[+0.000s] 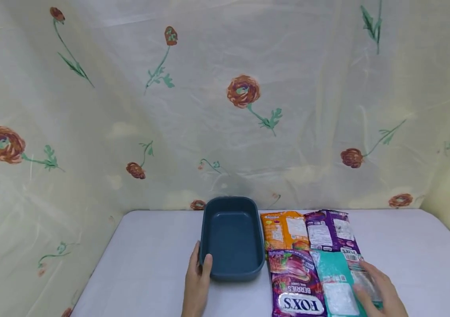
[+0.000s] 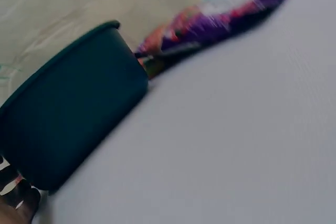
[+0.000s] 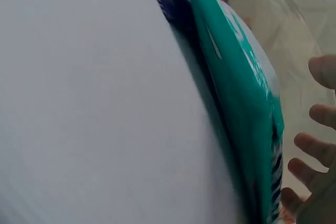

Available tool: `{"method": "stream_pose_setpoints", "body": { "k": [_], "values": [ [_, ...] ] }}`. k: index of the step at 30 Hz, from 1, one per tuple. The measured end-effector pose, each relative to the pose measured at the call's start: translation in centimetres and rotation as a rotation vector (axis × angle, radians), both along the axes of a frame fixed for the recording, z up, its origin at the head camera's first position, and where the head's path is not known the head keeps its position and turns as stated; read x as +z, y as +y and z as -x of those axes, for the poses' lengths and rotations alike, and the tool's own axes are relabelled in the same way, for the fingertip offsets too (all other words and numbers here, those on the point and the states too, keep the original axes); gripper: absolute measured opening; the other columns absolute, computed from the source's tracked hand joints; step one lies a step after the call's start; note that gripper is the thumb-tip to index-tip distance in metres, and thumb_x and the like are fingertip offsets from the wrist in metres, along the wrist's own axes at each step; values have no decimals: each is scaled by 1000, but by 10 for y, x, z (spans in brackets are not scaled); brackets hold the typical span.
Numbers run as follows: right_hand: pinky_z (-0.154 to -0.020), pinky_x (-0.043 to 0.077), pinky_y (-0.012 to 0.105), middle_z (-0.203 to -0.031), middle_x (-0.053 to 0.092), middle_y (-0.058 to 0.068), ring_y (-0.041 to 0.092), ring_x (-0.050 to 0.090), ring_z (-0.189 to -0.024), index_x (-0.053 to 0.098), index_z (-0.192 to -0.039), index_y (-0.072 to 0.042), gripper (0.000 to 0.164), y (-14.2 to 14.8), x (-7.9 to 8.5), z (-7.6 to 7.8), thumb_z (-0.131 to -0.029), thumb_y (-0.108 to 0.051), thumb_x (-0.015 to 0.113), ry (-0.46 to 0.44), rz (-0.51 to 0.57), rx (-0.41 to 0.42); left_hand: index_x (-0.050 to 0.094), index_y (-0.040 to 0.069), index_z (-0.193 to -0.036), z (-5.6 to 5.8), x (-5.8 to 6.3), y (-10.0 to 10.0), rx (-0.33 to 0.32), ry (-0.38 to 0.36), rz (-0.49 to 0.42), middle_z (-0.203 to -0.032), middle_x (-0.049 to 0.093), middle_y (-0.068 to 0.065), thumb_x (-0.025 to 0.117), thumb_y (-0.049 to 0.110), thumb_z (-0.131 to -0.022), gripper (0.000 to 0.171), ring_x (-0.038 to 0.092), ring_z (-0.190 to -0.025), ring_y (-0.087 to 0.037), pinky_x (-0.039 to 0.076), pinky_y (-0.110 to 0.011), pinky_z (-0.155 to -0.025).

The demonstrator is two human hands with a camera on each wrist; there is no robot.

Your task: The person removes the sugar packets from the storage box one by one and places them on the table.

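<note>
A dark blue plastic bin (image 1: 230, 246) stands on the white table; its inside is bare. My left hand (image 1: 198, 281) holds its front left corner, thumb at the front and fingers along the left side. In the left wrist view, the fingers (image 2: 23, 198) show at the bin's lower corner. To the right, over the teal candy bag (image 1: 335, 281), hovers my right hand (image 1: 381, 290) with its fingers spread. Those fingers (image 3: 315, 148) are relaxed and hold nothing in the right wrist view, beside the bulging teal bag (image 3: 239, 108).
Beside the teal bag lies a purple Fox's Berries candy bag (image 1: 296, 281). Behind them are an orange candy bag (image 1: 284, 229), close against the bin, and a dark purple bag (image 1: 331, 231). A flowered cloth (image 1: 288, 167) hangs behind the white table (image 1: 145, 259).
</note>
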State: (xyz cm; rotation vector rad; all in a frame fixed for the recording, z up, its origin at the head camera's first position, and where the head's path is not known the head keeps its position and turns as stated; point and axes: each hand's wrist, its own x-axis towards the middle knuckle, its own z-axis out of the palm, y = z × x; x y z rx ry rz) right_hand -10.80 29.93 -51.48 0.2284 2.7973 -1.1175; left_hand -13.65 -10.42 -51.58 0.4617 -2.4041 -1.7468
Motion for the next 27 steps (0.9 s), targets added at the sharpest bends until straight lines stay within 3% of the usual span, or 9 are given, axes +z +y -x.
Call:
{"method": "stream_pose_setpoints", "body": {
  "k": [2,4,8,11,13,17,23,27],
  "values": [
    [-93,26,76,-148,18,33,55,22,-128,9,-152,-7,89,-10,6,1,-91,-64,42,33,-109,90,20,20,-152,-5,1,-7,-56,3,122,-156,24,-10,47,60,-91,78,25,-143,-35,28,-62,-111],
    [-93,25,78,-147,20,31,53,23,-128,13,-151,-7,91,-21,11,-1,-88,-65,46,73,-202,139,16,21,-152,-12,4,-16,-115,29,319,-157,23,-8,50,60,-89,81,23,-143,-34,25,-65,-110],
    [-96,17,79,-148,21,28,52,18,-132,21,-149,-9,95,-39,20,-2,-83,-69,50,125,-361,179,14,26,-153,-23,15,-33,-207,49,760,-158,20,-5,49,71,-82,91,19,-144,-32,19,-66,-109],
    [-100,9,79,-149,20,27,52,13,-134,24,-149,-11,96,-50,27,-1,-80,-72,50,157,-445,199,12,30,-152,-26,27,-40,-261,53,964,-160,13,-5,49,79,-75,99,12,-145,-33,12,-67,-108],
    [-102,7,77,-150,20,25,52,12,-135,25,-149,-14,96,-56,30,-1,-79,-74,50,181,-483,215,11,32,-152,-27,34,-41,-290,53,1024,-160,9,-5,49,81,-73,101,9,-145,-34,8,-69,-108],
    [-103,5,77,-151,22,24,52,15,-136,27,-148,-16,95,-64,32,0,-78,-76,48,204,-531,244,11,31,-152,-27,42,-35,-337,42,1052,-161,6,-6,46,83,-72,101,5,-146,-36,3,-71,-107],
    [-103,1,77,-151,21,24,52,14,-136,35,-144,-12,98,-72,27,0,-75,-82,43,162,-525,232,13,31,-152,-28,38,-26,-384,-28,1058,-161,6,-7,41,85,-73,100,3,-146,-36,2,-71,-108],
    [-103,-2,77,-152,19,24,52,10,-137,36,-144,-10,101,-74,24,1,-75,-83,41,141,-500,226,13,31,-152,-28,36,-26,-397,-36,1050,-161,5,-7,41,85,-73,100,2,-147,-35,1,-71,-108]
  ]
}}
